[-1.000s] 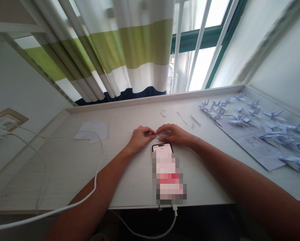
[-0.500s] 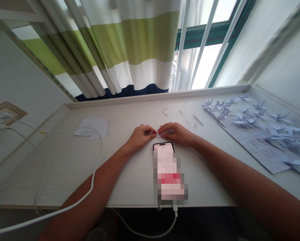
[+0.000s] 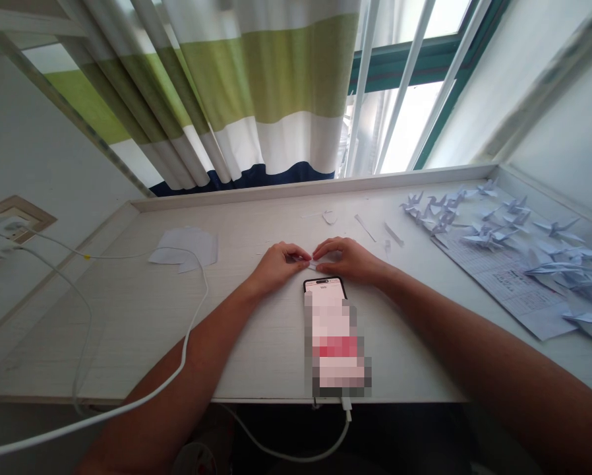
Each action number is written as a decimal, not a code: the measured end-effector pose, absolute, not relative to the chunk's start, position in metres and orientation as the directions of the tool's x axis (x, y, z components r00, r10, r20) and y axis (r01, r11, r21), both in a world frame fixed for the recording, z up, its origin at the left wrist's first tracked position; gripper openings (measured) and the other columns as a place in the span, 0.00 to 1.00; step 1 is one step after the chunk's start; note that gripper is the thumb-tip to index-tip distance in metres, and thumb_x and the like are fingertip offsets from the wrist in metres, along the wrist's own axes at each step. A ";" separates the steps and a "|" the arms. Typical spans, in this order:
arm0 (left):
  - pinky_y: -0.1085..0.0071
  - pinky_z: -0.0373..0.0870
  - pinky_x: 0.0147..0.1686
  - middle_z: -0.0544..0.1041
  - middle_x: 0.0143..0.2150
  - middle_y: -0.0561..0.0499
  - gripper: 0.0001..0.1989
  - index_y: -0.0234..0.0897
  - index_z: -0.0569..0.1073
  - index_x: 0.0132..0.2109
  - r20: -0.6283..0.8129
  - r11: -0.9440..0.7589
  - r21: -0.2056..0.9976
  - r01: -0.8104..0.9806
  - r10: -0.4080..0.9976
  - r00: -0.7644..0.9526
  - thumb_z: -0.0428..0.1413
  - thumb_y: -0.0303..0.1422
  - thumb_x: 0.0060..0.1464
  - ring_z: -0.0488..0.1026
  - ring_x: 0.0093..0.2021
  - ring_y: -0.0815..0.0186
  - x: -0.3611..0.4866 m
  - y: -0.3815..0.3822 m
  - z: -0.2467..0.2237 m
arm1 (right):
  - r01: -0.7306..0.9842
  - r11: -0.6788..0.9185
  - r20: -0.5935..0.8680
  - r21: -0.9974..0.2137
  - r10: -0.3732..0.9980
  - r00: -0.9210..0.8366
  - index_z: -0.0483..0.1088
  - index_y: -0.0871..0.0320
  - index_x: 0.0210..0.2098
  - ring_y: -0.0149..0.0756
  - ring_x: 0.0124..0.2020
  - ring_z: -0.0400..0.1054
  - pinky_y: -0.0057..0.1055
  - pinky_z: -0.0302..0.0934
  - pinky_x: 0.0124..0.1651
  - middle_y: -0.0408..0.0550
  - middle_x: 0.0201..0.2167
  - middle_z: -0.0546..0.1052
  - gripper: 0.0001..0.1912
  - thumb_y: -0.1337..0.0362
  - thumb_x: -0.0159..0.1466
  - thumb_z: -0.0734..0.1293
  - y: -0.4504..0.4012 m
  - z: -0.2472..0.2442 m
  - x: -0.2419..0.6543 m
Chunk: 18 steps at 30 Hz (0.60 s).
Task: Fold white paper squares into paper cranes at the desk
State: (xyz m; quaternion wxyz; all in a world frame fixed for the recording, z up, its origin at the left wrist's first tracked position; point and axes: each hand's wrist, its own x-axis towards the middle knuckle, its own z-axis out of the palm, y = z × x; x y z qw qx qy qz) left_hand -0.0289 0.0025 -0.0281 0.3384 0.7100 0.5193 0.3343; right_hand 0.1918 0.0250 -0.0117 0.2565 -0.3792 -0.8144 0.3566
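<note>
Between my fingertips is a small piece of white paper [image 3: 314,265], mostly covered by the fingers. My left hand [image 3: 282,264] pinches it from the left, thumb below the index finger. From the right, my right hand [image 3: 346,260] grips it with thumb and fingers closed together. Both hands rest low over the desk, their fingertips nearly touching. Just below them lies a phone [image 3: 328,330] with its screen lit and partly pixelated, a white cable plugged into its lower end.
White paper sheets [image 3: 187,246] lie at the left under a white cable [image 3: 196,316]. Paper scraps [image 3: 393,233] sit behind my right hand. Several folded paper cranes [image 3: 488,235] stand on and around a printed sheet [image 3: 511,284] at the right.
The camera view has shifted slightly. Both hands keep their pinch on the paper, with only a slight change in the fingers.
</note>
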 end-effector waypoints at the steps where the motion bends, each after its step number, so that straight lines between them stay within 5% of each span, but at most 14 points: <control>1: 0.64 0.71 0.48 0.82 0.39 0.47 0.08 0.40 0.83 0.39 0.120 -0.231 0.830 0.509 0.963 0.241 0.65 0.34 0.51 0.77 0.42 0.60 -0.029 0.003 -0.028 | 0.441 0.461 0.146 -0.770 0.801 -0.581 0.81 0.53 0.39 0.42 0.49 0.74 0.40 0.63 0.58 0.47 0.45 0.81 0.10 0.65 0.57 0.74 0.025 -0.011 0.191; 18: 0.64 0.73 0.50 0.82 0.42 0.46 0.08 0.37 0.83 0.40 0.125 -0.260 0.877 0.404 0.936 0.330 0.64 0.34 0.52 0.78 0.44 0.60 -0.036 0.005 -0.028 | 0.431 0.468 0.158 -0.772 0.797 -0.582 0.82 0.52 0.39 0.44 0.51 0.74 0.41 0.63 0.59 0.47 0.45 0.82 0.09 0.60 0.59 0.73 0.026 -0.013 0.190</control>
